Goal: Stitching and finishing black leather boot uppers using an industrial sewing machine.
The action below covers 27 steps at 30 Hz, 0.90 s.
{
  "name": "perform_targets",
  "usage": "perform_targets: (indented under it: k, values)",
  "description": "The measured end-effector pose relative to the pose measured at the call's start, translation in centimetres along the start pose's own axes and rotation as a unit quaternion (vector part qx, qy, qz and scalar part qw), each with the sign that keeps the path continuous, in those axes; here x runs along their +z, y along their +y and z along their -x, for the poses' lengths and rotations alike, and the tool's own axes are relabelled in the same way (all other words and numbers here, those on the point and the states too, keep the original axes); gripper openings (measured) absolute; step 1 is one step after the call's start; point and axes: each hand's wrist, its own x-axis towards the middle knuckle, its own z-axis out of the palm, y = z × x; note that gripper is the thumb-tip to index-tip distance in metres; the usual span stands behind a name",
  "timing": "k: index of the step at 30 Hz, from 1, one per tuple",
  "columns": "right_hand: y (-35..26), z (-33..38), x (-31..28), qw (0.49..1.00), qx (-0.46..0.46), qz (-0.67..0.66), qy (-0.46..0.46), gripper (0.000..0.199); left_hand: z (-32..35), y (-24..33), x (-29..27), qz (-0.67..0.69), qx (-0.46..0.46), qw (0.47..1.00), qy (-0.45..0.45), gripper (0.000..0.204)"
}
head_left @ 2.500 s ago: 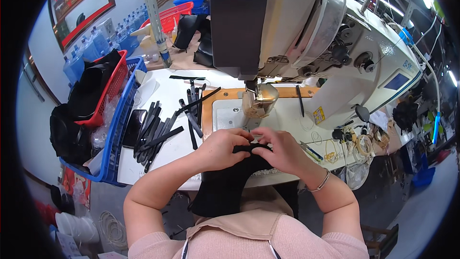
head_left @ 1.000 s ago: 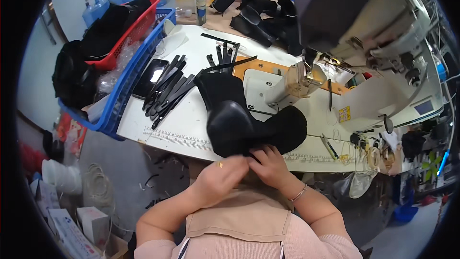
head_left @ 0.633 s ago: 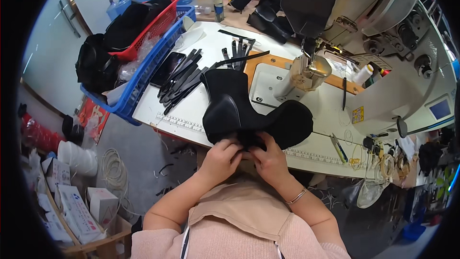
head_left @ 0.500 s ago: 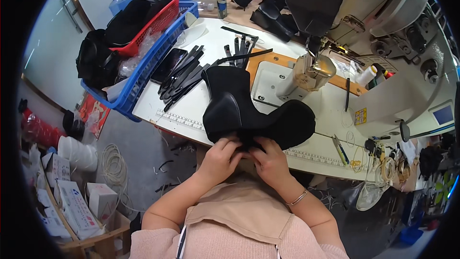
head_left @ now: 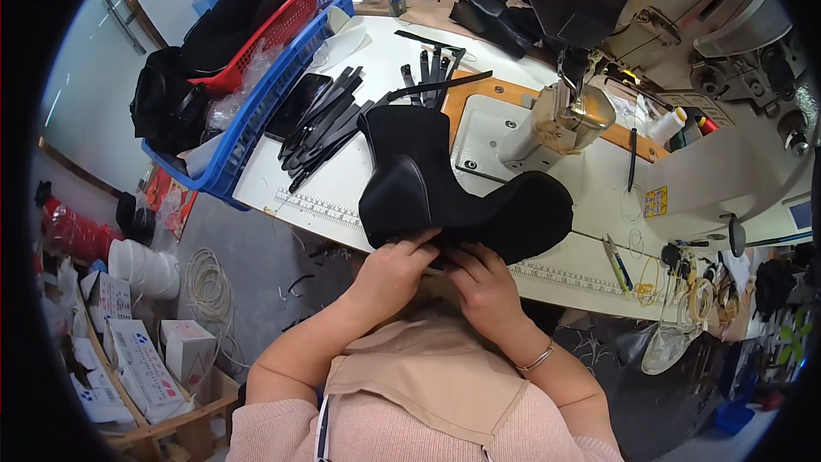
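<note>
Both hands (head_left: 440,269) on black boot upper (head_left: 453,197)

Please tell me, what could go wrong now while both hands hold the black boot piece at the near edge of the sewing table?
1. The black boot upper overhangs the table edge, pinched by the left hand and right hand; it might slip off.
2. Its raised shaft lies near the black strips; a swing could scatter them.

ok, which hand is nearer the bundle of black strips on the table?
Left. The left hand grips the black boot upper just below the strips; the right hand sits further right.
</note>
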Motion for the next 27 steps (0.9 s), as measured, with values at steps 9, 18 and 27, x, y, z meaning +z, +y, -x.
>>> perform_targets:
  k: [9,18,27]
  values:
    - [-0.1,-0.4,-1.0,0.997,0.033,-0.065,-0.024,0.020,0.6,-0.2,-0.3,-0.009,0.073,0.997,0.021,0.026]
    - [1.2,-0.1,-2.1,0.984,0.041,-0.158,-0.069,0.018,0.0,0.5,0.5,-0.062,0.045,0.996,0.043,0.028]
    - [1.0,-0.2,-1.9,0.976,0.113,-0.178,-0.050,0.029,0.6,-0.4,0.9,-0.083,0.068,0.994,0.039,0.024]
